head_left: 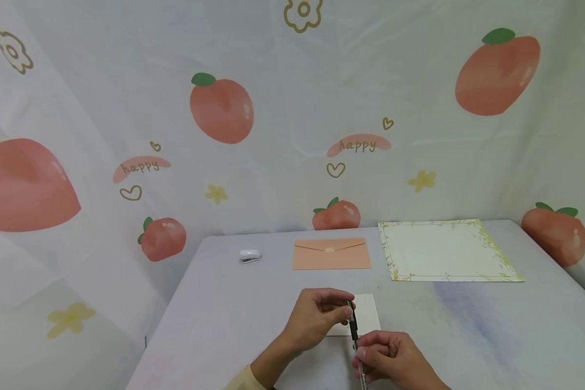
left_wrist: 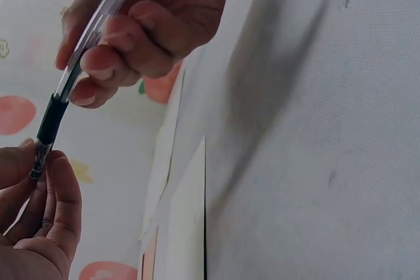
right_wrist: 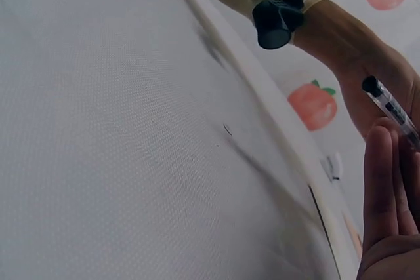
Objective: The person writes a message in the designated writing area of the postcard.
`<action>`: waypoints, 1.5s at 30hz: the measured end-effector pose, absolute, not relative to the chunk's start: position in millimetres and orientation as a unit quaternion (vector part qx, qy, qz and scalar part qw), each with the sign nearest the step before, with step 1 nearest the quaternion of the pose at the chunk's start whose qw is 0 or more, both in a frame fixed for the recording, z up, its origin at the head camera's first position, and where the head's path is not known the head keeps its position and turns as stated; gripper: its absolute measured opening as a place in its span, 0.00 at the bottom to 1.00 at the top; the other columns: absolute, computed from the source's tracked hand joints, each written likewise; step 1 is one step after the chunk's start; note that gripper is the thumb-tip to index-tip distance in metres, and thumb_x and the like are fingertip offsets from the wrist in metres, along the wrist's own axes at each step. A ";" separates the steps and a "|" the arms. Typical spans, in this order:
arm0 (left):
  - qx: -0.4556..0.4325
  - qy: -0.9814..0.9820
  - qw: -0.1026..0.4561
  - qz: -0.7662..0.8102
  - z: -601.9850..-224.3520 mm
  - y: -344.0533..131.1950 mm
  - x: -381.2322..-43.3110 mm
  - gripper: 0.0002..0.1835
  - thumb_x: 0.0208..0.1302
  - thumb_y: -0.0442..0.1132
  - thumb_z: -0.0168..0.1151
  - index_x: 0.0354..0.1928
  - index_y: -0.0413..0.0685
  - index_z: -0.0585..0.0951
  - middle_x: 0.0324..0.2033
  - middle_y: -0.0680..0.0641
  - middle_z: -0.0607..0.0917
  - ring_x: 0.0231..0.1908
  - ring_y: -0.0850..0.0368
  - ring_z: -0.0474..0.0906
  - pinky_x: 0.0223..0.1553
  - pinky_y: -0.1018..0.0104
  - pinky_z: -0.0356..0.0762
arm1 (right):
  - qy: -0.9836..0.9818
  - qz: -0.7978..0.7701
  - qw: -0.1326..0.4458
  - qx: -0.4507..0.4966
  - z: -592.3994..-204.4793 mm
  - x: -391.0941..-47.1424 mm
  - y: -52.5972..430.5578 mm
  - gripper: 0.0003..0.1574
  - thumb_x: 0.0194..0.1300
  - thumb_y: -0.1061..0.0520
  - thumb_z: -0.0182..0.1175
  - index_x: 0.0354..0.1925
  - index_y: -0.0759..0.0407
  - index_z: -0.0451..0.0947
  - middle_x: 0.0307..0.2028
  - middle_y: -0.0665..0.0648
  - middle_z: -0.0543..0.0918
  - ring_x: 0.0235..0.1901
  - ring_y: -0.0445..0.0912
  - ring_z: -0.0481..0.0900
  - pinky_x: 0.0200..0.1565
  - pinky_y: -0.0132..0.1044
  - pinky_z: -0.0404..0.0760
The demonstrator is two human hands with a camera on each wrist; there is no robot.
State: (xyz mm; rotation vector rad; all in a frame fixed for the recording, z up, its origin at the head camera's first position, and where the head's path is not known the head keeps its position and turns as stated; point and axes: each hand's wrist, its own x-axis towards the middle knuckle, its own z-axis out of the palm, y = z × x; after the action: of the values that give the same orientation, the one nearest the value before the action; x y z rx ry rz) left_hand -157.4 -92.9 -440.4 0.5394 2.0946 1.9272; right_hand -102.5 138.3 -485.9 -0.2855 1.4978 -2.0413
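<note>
A clear-barrelled pen with a black grip section is held between both hands above the table. At its upper end, thumb and fingertips of my left hand pinch the pen close to its tip. The right hand holds the clear barrel lower down, with its fingers curled round it. In the left wrist view, the dark grip shows bare between the two hands. The pen's black rear end sticks out past the right fingers in the right wrist view. Beneath the hands lies a small white card, partly hidden.
A pink-orange envelope lies flap side up behind the hands. To its right is a large sheet with a yellow floral border. A small white stapler sits at the back left. Fruit-printed cloth hangs behind the table.
</note>
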 end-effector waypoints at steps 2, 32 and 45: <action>0.187 0.720 0.120 0.658 -441.9 -91.3 -156.8 0.13 0.72 0.29 0.72 0.55 0.37 0.90 0.46 0.35 0.93 0.36 0.65 0.90 0.43 0.72 0.90 | 0.569 -0.764 0.287 -0.105 -486.2 -102.5 137.7 0.15 0.83 0.58 0.60 0.56 0.69 0.84 0.40 0.52 0.94 0.39 0.41 0.92 0.46 0.36 0.93; 0.199 0.729 0.105 0.647 -442.4 -93.2 -154.1 0.14 0.71 0.29 0.73 0.56 0.40 0.91 0.48 0.35 0.93 0.38 0.66 0.91 0.45 0.72 0.90 | 0.578 -0.754 0.271 -0.151 -484.0 -106.5 136.9 0.13 0.82 0.61 0.60 0.53 0.72 0.85 0.36 0.49 0.92 0.36 0.40 0.90 0.43 0.35 0.92; 0.225 0.741 0.111 0.623 -445.6 -113.6 -156.3 0.19 0.70 0.33 0.75 0.61 0.38 0.88 0.52 0.33 0.92 0.48 0.65 0.92 0.53 0.73 0.88 | 0.623 -0.723 0.236 -0.181 -476.8 -110.4 150.4 0.27 0.82 0.61 0.61 0.56 0.91 0.72 0.34 0.48 0.92 0.35 0.39 0.90 0.42 0.35 0.92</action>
State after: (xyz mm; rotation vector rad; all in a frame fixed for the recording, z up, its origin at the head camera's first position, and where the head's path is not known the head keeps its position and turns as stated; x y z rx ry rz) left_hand -156.3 -113.6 -445.6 0.6597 2.1772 1.8296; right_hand -110.4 150.4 -476.8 -0.4967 1.7088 -1.9837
